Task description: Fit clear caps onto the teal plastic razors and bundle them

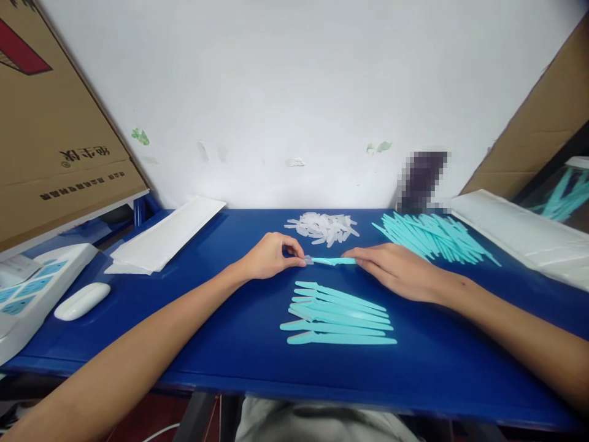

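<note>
My right hand grips a turquoise eyebrow razor by its handle, the blade end pointing left. Pinched in the fingers of my left hand is a small translucent blade cap, which meets the razor's blade end; how far it sits over the blade is too small to tell. Just below my hands, several turquoise razors lie side by side, blade ends to the left. Beyond my hands is a heap of loose translucent caps. A larger pile of turquoise razors lies behind my right hand.
Everything lies on a blue table against a white wall. To the left are a white mouse-shaped case, a power strip, flat white packages and a cardboard box. White plastic packaging lies at right.
</note>
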Motion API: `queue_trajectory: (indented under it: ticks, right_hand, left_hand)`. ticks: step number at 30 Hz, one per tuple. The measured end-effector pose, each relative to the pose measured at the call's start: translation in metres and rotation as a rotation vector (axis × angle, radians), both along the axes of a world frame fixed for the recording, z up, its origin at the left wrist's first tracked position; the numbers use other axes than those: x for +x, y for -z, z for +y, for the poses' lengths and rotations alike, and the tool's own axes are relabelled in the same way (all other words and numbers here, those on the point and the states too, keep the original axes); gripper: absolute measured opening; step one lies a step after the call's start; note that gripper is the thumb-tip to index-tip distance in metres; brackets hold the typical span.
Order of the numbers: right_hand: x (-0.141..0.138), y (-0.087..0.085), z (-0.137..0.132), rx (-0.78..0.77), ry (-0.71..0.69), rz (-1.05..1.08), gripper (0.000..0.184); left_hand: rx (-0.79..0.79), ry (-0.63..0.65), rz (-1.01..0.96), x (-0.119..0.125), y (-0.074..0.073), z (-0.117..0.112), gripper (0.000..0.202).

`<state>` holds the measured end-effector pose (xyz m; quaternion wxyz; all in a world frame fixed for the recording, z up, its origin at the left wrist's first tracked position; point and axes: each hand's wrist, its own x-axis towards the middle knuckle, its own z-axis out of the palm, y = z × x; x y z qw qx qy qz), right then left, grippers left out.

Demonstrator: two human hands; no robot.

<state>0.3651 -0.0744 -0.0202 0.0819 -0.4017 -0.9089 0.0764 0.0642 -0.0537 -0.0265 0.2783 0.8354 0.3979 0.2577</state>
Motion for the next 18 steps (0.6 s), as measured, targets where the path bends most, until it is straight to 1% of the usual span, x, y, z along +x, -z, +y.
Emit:
queue_trajectory:
  ticks: [2,6,10,14,18]
  right_hand:
    - [-0.0005,-0.0005,-0.0008,0.022,-0.001,-0.009,0.046]
    - [-0.0032,-0.0030,-0.0039,0.087,0.007,-0.020,0.047]
    - [-0.0070,-0.0047,-0.0063,0.139,-0.012,-0.049,0.048]
    - [-0.0087,-0.0059,-0.0075,0.156,-0.001,-0.104,0.049]
    - [-0.0081,-0.0061,-0.0075,0.123,0.011,-0.123,0.050]
  left_hand:
    - [-0.002,-0.007,-0.008,0.0002,0.0003,-0.0001,0.013]
    - [0.008,-0.028,0.023,-0.0007,0.0018,0.0010,0.025]
    - [0.071,-0.015,0.098,-0.0005,0.0024,0.0013,0.015]
    - [0.086,-0.019,0.110,0.0001,0.0018,0.0004,0.013]
    - [0.090,-0.024,0.115,-0.0006,0.0017,0.0004,0.012]
